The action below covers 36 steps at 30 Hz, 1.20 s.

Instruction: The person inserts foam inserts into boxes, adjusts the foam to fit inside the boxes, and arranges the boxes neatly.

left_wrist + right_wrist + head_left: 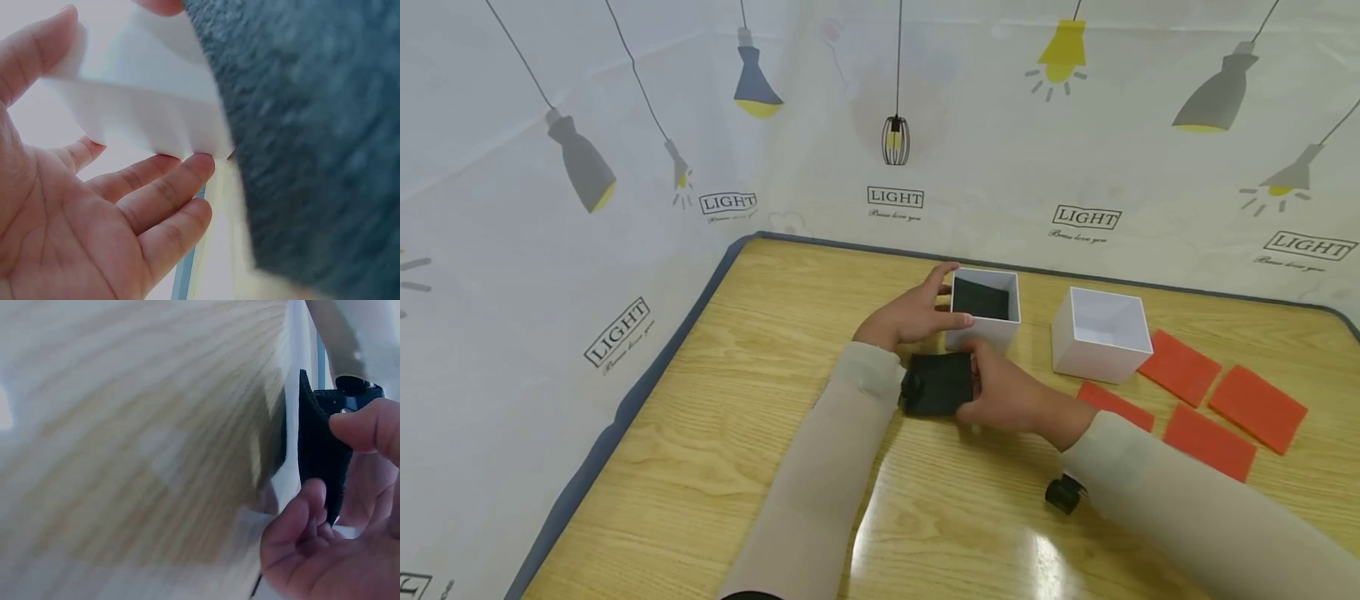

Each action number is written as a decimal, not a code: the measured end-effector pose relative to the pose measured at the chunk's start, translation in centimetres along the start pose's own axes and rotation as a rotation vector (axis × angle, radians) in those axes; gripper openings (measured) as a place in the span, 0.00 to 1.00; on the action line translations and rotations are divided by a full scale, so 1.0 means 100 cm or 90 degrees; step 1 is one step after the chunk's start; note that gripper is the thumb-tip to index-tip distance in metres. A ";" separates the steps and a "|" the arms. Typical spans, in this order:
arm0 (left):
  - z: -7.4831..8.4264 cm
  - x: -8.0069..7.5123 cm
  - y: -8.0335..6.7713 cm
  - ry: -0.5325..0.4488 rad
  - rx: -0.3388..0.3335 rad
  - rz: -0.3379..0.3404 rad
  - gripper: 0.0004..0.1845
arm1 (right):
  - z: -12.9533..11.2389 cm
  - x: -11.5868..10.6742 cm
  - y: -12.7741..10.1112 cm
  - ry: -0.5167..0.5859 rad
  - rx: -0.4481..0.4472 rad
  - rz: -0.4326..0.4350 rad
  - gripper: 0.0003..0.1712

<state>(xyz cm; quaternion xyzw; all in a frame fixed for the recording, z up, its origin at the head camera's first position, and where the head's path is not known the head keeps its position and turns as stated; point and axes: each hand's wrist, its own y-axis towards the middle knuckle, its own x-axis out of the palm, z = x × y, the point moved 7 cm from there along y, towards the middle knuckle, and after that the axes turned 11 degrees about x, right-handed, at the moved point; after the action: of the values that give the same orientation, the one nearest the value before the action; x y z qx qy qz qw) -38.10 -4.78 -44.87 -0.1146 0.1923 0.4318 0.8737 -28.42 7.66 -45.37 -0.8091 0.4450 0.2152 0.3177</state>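
On wood-grain table (715, 433): right hand (1011, 396) pinching fuzzy black square pad (938, 383); left hand (910, 315) flat-fingered vs white box (992, 332).

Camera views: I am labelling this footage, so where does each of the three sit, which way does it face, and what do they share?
Head: worn on the head, looking forward and down at the table; both sleeved forearms, left hand and right hand show.
Left wrist: at the left palm, facing the white box and black foam piece; the palm and fingers show.
Right wrist: low over the wood, facing the foam edge pinched by the right hand.
All three share the black foam piece.
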 end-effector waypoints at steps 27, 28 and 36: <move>-0.001 0.001 0.000 0.017 -0.004 -0.004 0.55 | 0.031 -0.037 -0.045 0.227 0.025 -0.038 0.57; -0.001 0.001 0.000 0.017 -0.003 -0.004 0.55 | 0.030 -0.039 -0.047 0.231 0.018 -0.038 0.57; 0.000 0.001 0.000 0.019 -0.004 0.002 0.50 | 0.014 -0.061 -0.057 0.284 -0.063 -0.022 0.53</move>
<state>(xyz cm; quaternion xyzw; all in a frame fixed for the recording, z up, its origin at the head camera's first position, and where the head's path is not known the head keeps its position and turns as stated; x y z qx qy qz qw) -38.03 -4.68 -44.89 -0.1234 0.2046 0.4320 0.8696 -26.74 14.47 -40.68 -0.8586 0.4795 0.0470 0.1753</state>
